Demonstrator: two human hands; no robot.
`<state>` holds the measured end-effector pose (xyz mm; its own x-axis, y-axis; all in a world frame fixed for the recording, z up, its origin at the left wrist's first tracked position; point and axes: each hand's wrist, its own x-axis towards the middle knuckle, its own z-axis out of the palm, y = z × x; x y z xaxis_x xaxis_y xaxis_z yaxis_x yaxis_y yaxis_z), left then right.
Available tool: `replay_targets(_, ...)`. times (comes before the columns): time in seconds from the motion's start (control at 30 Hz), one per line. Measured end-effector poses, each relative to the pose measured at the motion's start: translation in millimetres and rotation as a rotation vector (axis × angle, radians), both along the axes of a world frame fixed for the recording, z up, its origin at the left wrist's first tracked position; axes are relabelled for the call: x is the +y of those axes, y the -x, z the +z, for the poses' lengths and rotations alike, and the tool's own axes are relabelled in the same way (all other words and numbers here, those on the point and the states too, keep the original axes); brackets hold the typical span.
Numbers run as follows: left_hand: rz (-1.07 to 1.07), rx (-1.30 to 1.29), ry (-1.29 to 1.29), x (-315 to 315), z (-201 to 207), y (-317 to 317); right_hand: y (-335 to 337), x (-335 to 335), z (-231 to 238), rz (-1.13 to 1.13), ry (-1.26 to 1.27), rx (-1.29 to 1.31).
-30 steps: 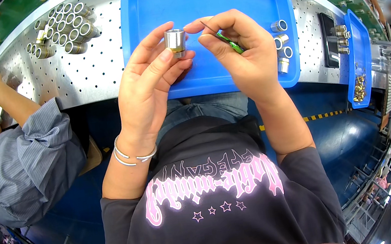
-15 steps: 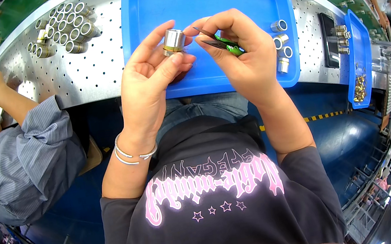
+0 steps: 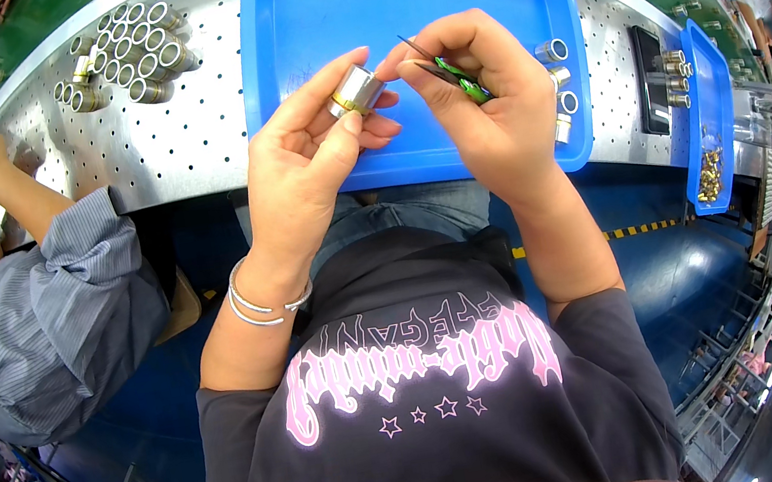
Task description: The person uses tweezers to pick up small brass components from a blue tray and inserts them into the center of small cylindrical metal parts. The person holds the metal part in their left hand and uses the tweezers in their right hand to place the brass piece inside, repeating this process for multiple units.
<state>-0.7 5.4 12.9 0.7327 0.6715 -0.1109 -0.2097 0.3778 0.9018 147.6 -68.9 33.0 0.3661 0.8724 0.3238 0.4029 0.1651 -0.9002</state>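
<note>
My left hand (image 3: pixel 307 143) holds a short silver metal sleeve (image 3: pixel 358 92) with a gold band, tilted, its upper end toward my right hand. Thumb and fingers are closed around the sleeve. My right hand (image 3: pixel 494 95) grips small green-handled snips (image 3: pixel 467 85) with dark pointed blades; the two tips stand apart and point up and left, away from the sleeve. My right index fingertip is at the sleeve's upper rim; whether it pinches something small there I cannot make out. Both hands are above a large blue tray (image 3: pixel 435 169).
Several metal sleeves (image 3: pixel 567 102) lie at the tray's right side. More sleeves (image 3: pixel 141 40) stand grouped on the perforated metal table (image 3: pixel 213 117) at left. A dark phone-like device (image 3: pixel 650 80) and a smaller blue tray (image 3: pixel 705 93) with brass-coloured parts are at right. A co-worker's arm (image 3: pixel 30 199) is at left.
My left hand has tipped the sleeve from upright toward the right. My right hand has shifted slightly right, and the snips have turned, their tips now pointing more upward.
</note>
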Motion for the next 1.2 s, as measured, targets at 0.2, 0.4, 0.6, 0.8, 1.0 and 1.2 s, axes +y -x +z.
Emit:
replay_targets(0.2,0.053,-0.027,0.098,2,0,-1,-2,5,-1,-0.121,-0.037,-0.1)
replay_targets(0.4,0.112,-0.091,0.133,2,-3,0,1,-5,1,-0.027,-0.011,-0.221)
replay_targets(0.6,0.107,-0.105,0.113,0,-3,0,3,-4,-11,-0.053,0.013,-0.21)
replay_targets(0.8,0.104,-0.117,0.099,-1,-5,1,2,-5,-12,-0.062,0.018,-0.239)
replay_targets(1.0,0.1,-0.111,0.095,-1,-6,0,1,-5,-12,-0.064,0.025,-0.257)
replay_targets(1.2,0.1,-0.104,0.097,0,-5,0,-1,-5,-13,-0.068,0.028,-0.248)
